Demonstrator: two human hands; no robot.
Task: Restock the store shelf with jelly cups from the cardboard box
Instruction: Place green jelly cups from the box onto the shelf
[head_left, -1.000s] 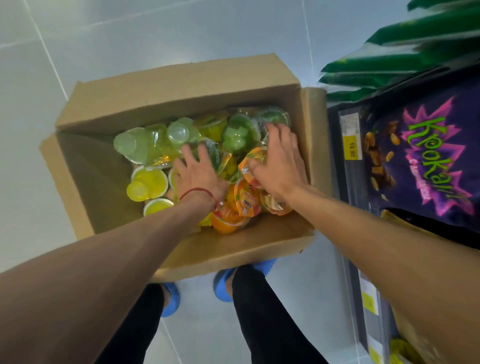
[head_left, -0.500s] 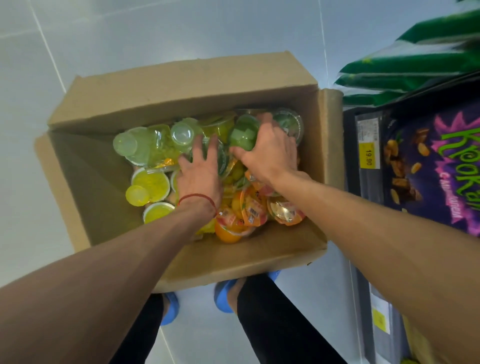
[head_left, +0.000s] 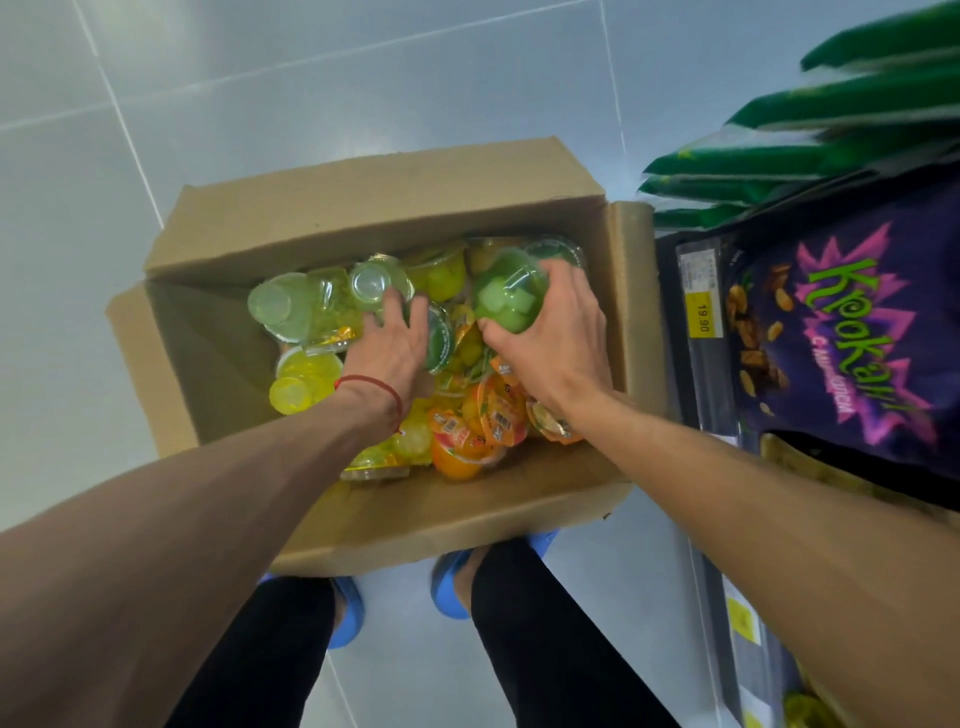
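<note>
1. Grasp, head view: our right hand (head_left: 550, 345) curls round a green jelly cup (head_left: 506, 304) at the upper right inside the cardboard box (head_left: 208, 358), which sits at centre frame. We should close thumb and fingers on the cup's wall rather than its film lid, as the plastic looks thin and slippery.
2. Support, same view: our left hand (head_left: 387, 356) lies with fingers stretched over the jumbled jelly cups (head_left: 478, 421) in the middle of the box, pinching nothing we can make out. Light pressure there should hold the neighbours down while the green cup lifts.
3. Lift: we would raise it straight up, clear of the box's right wall. The cups lie heaped, so one could tumble.
4. Destination: the shelf (head_left: 693, 374) stands at the right of the frame, just beside the box, carrying a purple snack bag (head_left: 852, 332). A short sideways carry seems enough.
</note>
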